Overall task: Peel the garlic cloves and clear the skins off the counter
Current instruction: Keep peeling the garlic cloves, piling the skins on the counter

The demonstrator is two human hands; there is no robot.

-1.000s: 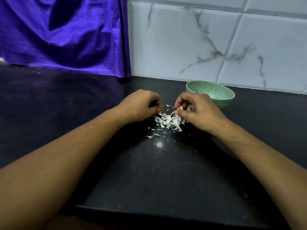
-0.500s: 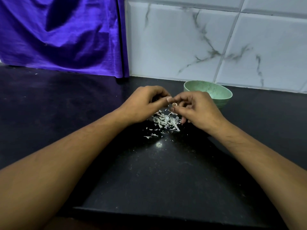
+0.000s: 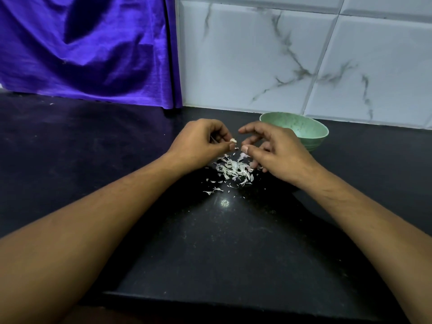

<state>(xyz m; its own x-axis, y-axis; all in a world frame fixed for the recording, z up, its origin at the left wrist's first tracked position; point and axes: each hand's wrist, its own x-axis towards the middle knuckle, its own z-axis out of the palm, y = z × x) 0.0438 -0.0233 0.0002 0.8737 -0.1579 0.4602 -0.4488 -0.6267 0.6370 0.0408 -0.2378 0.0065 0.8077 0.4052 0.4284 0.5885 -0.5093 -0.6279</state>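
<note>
A small pale garlic clove [image 3: 233,141] is pinched between the thumb and fingertips of my left hand [image 3: 198,143], held a little above the counter. My right hand [image 3: 272,148] hovers just to the right of it with fingers spread and nothing in them. Below and between both hands lies a heap of white garlic skins [image 3: 233,170] on the black counter [image 3: 233,242], with a few stray flakes [image 3: 211,191] nearer me. A green bowl [image 3: 311,133] stands behind my right hand, partly hidden by it; its contents do not show.
A white marble-patterned tile wall [image 3: 280,61] rises directly behind the bowl. A purple cloth [image 3: 88,50] hangs at the back left down to the counter. The counter's front edge [image 3: 210,298] runs close to my body.
My hands have come apart. The clove that both hands worked on stays in my left hand, and my right hand has let go and spread its fingers.
</note>
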